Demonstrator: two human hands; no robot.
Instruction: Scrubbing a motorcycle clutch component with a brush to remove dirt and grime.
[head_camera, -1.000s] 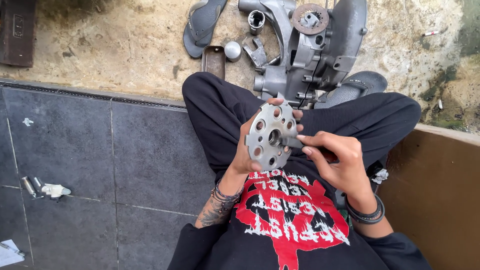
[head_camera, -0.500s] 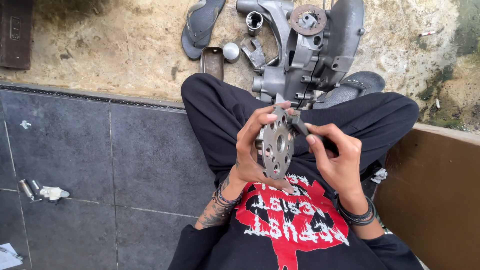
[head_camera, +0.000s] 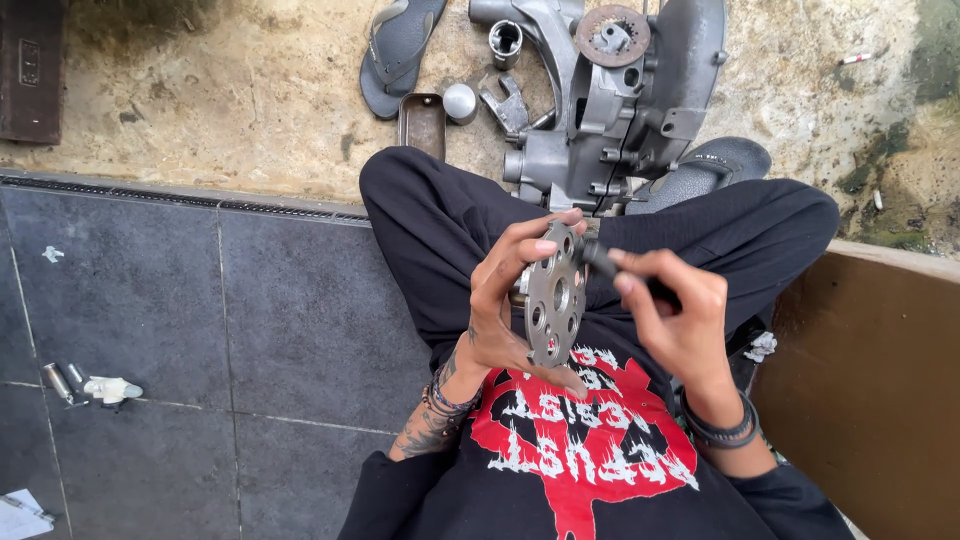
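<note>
One drilled metal disc (head_camera: 556, 296) clamped in the left hand (head_camera: 505, 300), one dark tool (head_camera: 625, 275) gripped in the right hand (head_camera: 675, 315).

- The left hand (head_camera: 500, 310) covers the back of the round drilled metal plate (head_camera: 556, 296).
- The dark tool (head_camera: 610, 265) mostly vanishes inside the right hand (head_camera: 680, 320); its kind is unclear.
- The picture's top edge cuts the engine casing (head_camera: 630, 90) and grey sandal (head_camera: 395, 50).

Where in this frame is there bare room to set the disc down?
Free: the dark tiles left of the legs, up to the drain strip, and the sandy ground beyond. Crowded: ahead of the knees, around the engine case, sandals and tin. Both hands hold the disc over the lap.
</note>
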